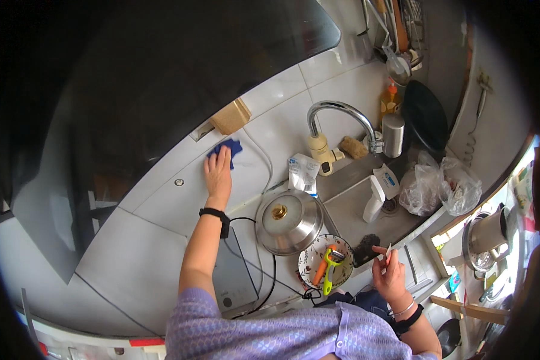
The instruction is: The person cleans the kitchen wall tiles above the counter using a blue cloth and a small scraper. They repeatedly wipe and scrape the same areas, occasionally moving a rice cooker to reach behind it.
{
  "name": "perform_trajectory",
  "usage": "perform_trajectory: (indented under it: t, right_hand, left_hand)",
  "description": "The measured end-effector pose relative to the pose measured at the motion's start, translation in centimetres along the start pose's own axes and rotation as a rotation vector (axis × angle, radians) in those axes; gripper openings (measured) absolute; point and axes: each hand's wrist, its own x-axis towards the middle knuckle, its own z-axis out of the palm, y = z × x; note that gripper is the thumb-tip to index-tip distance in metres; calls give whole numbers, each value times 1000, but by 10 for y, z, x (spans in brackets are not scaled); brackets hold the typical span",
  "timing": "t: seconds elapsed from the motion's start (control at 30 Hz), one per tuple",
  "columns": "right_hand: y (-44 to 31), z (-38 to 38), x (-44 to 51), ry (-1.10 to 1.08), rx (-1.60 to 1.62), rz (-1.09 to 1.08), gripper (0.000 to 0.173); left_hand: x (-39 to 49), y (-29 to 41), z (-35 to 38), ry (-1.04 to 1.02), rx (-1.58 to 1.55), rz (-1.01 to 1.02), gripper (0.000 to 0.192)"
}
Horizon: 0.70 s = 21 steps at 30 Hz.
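Observation:
My left hand (219,175) presses a dark blue cloth (232,150) against the white tiled wall, below a brown box by the range hood's edge. On the right, my right hand (389,275) is raised near the sink's front edge, with a small white and red item (389,253) between its fingers; what it is cannot be told. Between my arms, a patterned bowl (302,269) holds a carrot (321,270) and a green peeler (328,276). Beside it stands a steel pot lid (292,220) with a glass centre and gold knob.
The steel sink (348,202) holds a white spray bottle (373,200) and a dark scrubber. A chrome faucet (342,105) arches over it. Plastic bags (420,189) lie at its right. Cables run past an induction cooktop (234,274). The dark range hood (184,58) overhangs the upper left.

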Motion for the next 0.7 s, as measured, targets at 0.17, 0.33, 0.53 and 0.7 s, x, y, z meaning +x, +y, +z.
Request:
perform_trajectory:
  t: [0.17,0.33,0.53,0.7]
  right_hand:
    - [-8,9,4,-72,-11,1,22]
    - [-23,10,17,-153,7,3,22]
    - [-45,16,104,-241,-231,-334,20]
    - [-85,55,225,-165,-420,-654,23]
  left_hand:
    - [29,31,9,-34,-9,88,54]
    - [-19,13,14,-121,-19,118,54]
    - [-47,-3,16,-114,-124,-135,56]
    - [-42,15,3,-15,-260,-426,54]
